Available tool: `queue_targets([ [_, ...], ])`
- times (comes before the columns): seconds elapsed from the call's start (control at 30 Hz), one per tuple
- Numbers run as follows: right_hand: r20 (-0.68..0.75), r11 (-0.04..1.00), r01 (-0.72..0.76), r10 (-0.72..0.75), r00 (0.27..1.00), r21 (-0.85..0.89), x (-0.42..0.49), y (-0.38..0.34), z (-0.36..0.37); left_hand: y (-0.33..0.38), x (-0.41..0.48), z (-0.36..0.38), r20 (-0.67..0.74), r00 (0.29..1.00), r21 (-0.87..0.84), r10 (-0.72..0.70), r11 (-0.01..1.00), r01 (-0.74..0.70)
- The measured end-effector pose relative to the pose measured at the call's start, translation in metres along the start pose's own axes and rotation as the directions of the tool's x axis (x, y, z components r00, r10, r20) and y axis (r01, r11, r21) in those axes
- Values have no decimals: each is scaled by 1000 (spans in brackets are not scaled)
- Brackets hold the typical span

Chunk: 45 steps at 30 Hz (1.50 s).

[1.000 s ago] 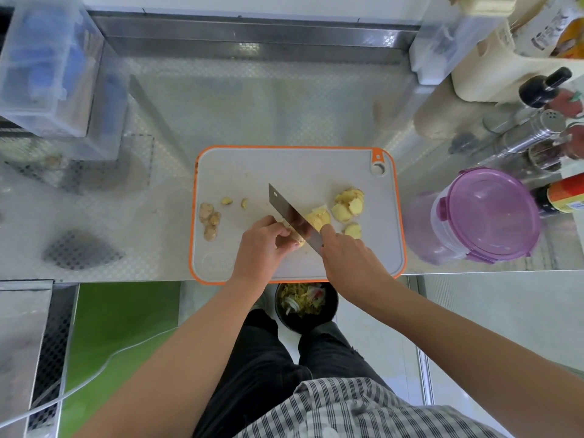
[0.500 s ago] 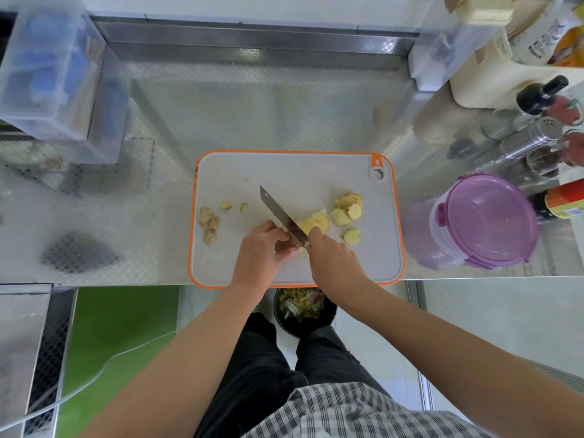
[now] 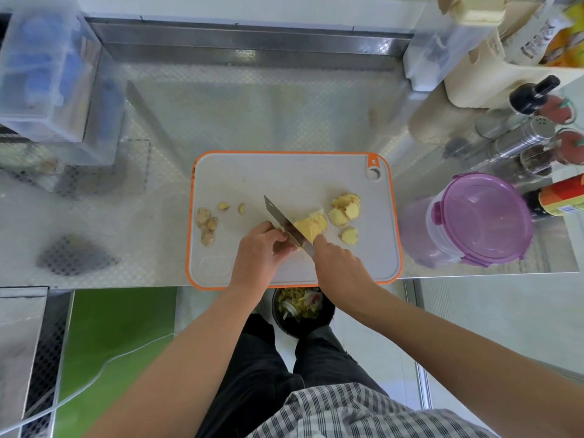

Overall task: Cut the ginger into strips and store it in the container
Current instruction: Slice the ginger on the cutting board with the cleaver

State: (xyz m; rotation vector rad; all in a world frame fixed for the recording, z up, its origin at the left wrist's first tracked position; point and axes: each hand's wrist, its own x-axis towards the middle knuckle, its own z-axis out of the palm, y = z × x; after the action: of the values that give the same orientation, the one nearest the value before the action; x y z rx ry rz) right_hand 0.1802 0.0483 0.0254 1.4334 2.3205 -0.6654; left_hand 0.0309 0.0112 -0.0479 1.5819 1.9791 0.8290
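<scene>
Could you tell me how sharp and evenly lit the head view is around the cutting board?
Head view, centre: the board, knife and ginger slices are sharp and evenly lit. Head view, edges: wide-angle distortion bends the counter, and the bottles and clear box look smeared. Head view, right: the counter mirrors the container.

On my feed the stainless counter (image 3: 268,105) shows a dimpled pattern, brightly lit and reflective, backed by a steel ledge (image 3: 246,45) under a white wall (image 3: 252,6). Below its front edge lies a green panel (image 3: 117,317) — possibly a floor mat — and pale floor (image 3: 474,311) to the right.
</scene>
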Motion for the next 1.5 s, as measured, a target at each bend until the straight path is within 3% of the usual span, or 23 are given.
queue_targets([
  [0.3,-40,1000,-15,16,999,19,18,-2,27,1,-4,-1,-8,1000,-11,4,1000,-4],
  [0.5,-37,988,-32,38,999,151,23,18,9,-1,-11,-8,31,992,94,119,988,-121],
  [0.6,-64,971,-87,104,992,222,24,31,-2,3,-12,-8,22,992,109,121,986,-123],
  [0.7,-74,967,-30,50,996,255,18,31,-11,10,-10,-2,25,994,94,110,989,-112],
  [1.07,-51,998,61,-61,997,-12,-6,17,-16,11,-9,4,12,1000,40,26,999,-27],
  [1.5,-8,999,-27,27,1000,25,-10,18,-7,13,-7,4,35,999,25,5,1000,-6],
])
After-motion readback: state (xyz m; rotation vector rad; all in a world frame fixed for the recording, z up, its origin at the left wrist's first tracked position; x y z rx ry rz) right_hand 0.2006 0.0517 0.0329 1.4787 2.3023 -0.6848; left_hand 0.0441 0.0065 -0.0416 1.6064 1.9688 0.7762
